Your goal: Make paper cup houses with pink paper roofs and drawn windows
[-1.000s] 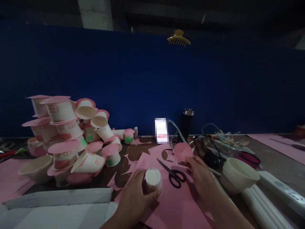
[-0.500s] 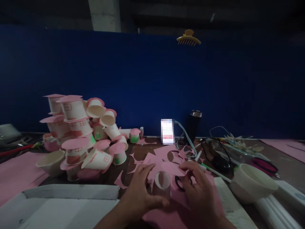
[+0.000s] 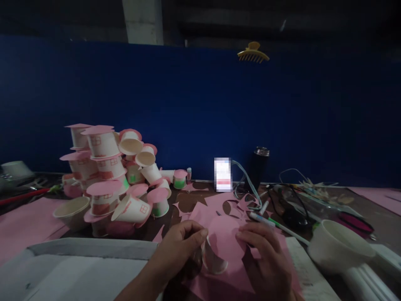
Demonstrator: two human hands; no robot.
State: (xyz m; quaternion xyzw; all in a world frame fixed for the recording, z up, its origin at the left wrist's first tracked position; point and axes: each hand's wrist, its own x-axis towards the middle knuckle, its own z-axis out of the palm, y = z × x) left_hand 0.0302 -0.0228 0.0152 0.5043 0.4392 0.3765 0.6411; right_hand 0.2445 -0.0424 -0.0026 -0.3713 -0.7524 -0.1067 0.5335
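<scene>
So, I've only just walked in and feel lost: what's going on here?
A person has both hands at a pink paper disc that overlaps the top of a paper cup. The left hand is at the disc's left edge, the right hand at its right; how firm either grip is can't be told. Pink sheets lie beneath, and pink-topped cups are piled off to the left.

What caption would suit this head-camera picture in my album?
Left hand and right hand hold a pink disc over a paper cup, pink-topped cups piled at left.
</scene>
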